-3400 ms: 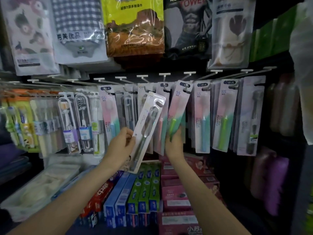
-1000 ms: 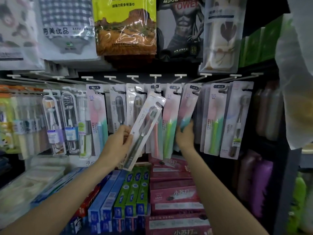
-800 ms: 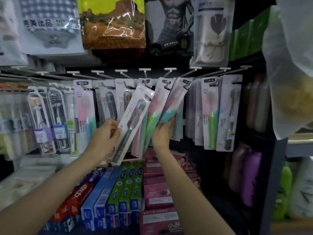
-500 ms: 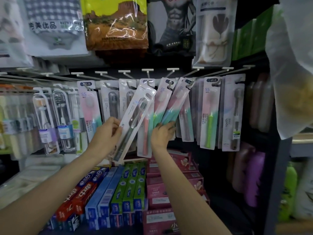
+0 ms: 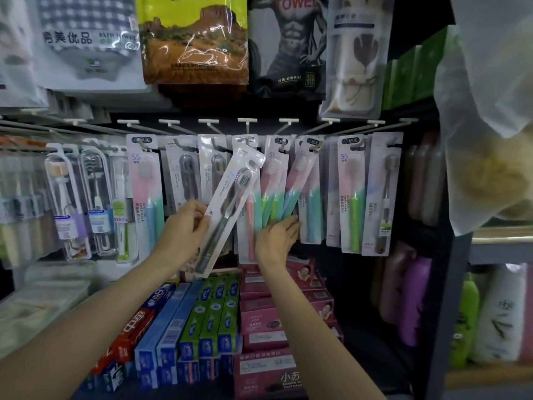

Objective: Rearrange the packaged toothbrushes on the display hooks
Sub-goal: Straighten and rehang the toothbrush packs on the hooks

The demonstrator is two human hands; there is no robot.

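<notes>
Versus half a second ago: right hand (image 5: 277, 237) has loosened off the pink-green hanging packs; before, fingers curled round their lower ends, now the fingers are stretched out, tips touching the bottom edges of the fanned packs (image 5: 284, 192). Those packs are still swung out at a slant, tops on the hooks, bottoms pushed left. Left hand (image 5: 184, 230) unchanged: still pinches the loose white toothbrush pack (image 5: 227, 210) by its left edge, thumb in front, fingers behind.

White pack: off the hooks, held in front of the display hooks (image 5: 247, 126) row, over the centre of the rack. Long axis diagonal, hang-hole end up and right, handle end down and left. Brush head near the top, bristles facing the camera, dark handle running down-left.

Other hanging packs: pink-blue pack (image 5: 145, 197) left of the held pack hangs straight, two dark-brush packs (image 5: 184, 180) behind the left hand, green-handled pack (image 5: 352, 194) and grey-brush pack (image 5: 382, 194) on the right hang straight too. Clear-cased toothbrushes (image 5: 83, 203) hang further left.

Shelf below: toothpaste boxes stand in rows, red-blue ones (image 5: 135, 327) left, green ones (image 5: 210, 313) middle, pink-red boxes (image 5: 265, 313) stacked under the right forearm. Bottles (image 5: 403, 295) stand on the right, blurred. Bagged towels (image 5: 196, 39) hang above the hooks.
</notes>
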